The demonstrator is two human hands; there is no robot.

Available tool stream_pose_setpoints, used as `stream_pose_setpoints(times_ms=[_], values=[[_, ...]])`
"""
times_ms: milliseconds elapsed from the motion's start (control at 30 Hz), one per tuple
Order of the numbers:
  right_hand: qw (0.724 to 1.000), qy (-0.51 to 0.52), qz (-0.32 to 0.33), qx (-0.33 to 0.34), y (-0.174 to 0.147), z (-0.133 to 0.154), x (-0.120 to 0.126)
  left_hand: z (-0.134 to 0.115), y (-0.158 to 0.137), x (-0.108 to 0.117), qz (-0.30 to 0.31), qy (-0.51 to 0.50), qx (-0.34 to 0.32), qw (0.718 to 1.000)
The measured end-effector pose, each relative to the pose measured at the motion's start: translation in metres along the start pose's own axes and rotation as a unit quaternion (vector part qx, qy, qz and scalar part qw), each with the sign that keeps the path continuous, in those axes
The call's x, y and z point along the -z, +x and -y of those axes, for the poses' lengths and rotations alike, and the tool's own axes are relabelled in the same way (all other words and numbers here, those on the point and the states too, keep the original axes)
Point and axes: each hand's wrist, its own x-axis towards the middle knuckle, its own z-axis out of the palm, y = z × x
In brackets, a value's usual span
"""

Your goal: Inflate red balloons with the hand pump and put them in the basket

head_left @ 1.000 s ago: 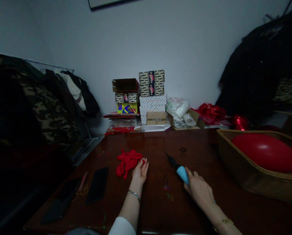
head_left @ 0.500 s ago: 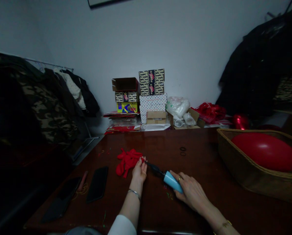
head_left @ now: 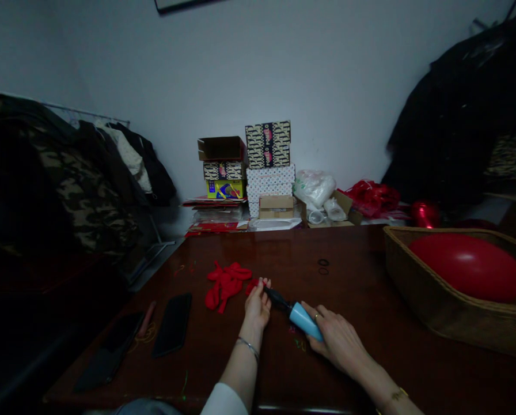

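Observation:
My right hand (head_left: 336, 339) is wrapped round a light blue balloon pump (head_left: 305, 320), whose black nozzle (head_left: 279, 300) points up and to the left. At the nozzle's tip, my left hand (head_left: 258, 304) pinches a limp red balloon (head_left: 251, 286). The balloon's neck meets the tip between my fingers; how far it is pushed on is hidden. Just left of that hand, a pile of flat red balloons (head_left: 226, 285) lies on the dark wooden table (head_left: 344, 300). An inflated red balloon (head_left: 467, 266) rests in a woven basket (head_left: 435, 305) on the right.
Two dark phones (head_left: 172, 324) lie at the left, with a reddish stick-like object (head_left: 147, 319) and loose rubber bands (head_left: 142, 339) beside them. Two dark rings (head_left: 323, 266) lie mid-table. Stacked boxes (head_left: 270, 187) and plastic bags (head_left: 316, 187) stand at the back.
My left hand has moved right, towards the pump, bringing one red balloon away from the pile and up to the nozzle tip. My right hand and the pump have stayed put.

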Motion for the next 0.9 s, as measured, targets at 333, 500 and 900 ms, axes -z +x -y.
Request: stream_pose_setpoints(times_ms=[333, 500, 900], values=[[0.999, 0.035, 0.010, -0.006, -0.001, 0.002, -0.001, 0.011, -0.004, 0.006, -0.002, 0.005, 0.012, 1.000], [0.998, 0.056, 0.019, -0.002, -0.001, 0.004, 0.000, 0.012, -0.004, 0.008, 0.019, 0.044, 0.042, 0.998], [0.995, 0.096, 0.033, 0.013, -0.002, 0.008, 0.000, 0.011, -0.009, -0.012, 0.085, -0.051, 0.034, 0.994]])
